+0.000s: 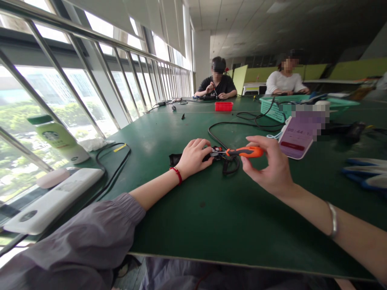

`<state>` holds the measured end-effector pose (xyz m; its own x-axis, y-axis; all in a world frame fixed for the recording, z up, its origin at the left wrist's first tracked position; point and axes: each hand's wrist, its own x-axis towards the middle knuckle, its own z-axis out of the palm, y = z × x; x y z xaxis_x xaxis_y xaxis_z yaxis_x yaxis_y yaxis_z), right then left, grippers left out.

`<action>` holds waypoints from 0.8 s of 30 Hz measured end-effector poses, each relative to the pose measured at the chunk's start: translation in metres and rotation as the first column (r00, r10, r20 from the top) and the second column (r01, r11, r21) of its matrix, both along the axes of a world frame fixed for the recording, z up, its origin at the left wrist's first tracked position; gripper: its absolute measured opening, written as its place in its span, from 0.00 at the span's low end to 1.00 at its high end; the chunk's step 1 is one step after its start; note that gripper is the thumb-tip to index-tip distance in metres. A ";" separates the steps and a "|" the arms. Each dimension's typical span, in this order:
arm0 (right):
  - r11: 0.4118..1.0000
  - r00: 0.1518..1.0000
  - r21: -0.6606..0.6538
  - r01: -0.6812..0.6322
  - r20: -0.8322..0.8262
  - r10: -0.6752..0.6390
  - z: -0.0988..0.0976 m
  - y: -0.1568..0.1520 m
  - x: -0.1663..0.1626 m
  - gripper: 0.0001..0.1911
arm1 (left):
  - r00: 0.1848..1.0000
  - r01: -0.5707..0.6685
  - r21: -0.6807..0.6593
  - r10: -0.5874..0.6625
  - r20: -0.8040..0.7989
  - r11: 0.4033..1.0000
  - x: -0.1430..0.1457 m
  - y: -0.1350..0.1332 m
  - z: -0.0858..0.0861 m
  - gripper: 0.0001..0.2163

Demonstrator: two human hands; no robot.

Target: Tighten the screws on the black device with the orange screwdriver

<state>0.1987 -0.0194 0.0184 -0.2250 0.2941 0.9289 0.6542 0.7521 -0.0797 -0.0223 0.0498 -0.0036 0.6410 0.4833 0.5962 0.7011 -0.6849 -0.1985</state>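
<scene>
My right hand (272, 165) curls loosely around the end of a screwdriver (246, 152) with an orange and black handle. Its thumb and forefinger are spaced on either side of the handle. The metal shaft points left, its tip at a small opened black device (216, 153) with some red and metal parts inside. Over the left part of that device lies my left hand (195, 155), fingers bent and pressing on it, so much of it is hidden. A black end of the device sticks out left of the hand. A black cable (231, 165) loops beside it.
A phone (294, 139) leans near a green basket (272, 108) on the right, with blue-white gloves (365, 173) closer. A red box (223, 106) stands farther back. On the left are a bottle (57, 139) and a white power bank (54, 201). Two people sit across the table.
</scene>
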 end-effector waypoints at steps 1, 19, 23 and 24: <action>1.000 1.000 -0.014 0.017 0.006 -0.017 0.000 -0.001 0.000 0.18 | 1.000 0.000 -0.002 0.000 0.000 1.000 0.000 0.000 0.000 0.08; 0.995 0.997 -0.061 0.074 0.014 -0.073 0.000 -0.002 0.001 0.08 | 1.000 0.003 -0.030 -0.003 0.025 1.000 0.001 -0.002 0.001 0.07; 0.999 0.999 -0.040 0.029 -0.011 -0.030 -0.001 0.000 0.001 0.16 | 1.000 0.001 -0.031 0.000 0.025 1.000 0.001 -0.002 0.001 0.07; 1.000 1.000 -0.022 0.011 -0.012 -0.011 -0.001 0.000 0.001 0.19 | 1.000 0.002 -0.028 -0.001 0.025 1.000 0.001 -0.002 0.001 0.07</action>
<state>0.2000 -0.0190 0.0173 -0.2109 0.3167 0.9248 0.6612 0.7430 -0.1036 -0.0214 0.0481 -0.0028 0.6270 0.4992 0.5981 0.7044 -0.6912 -0.1615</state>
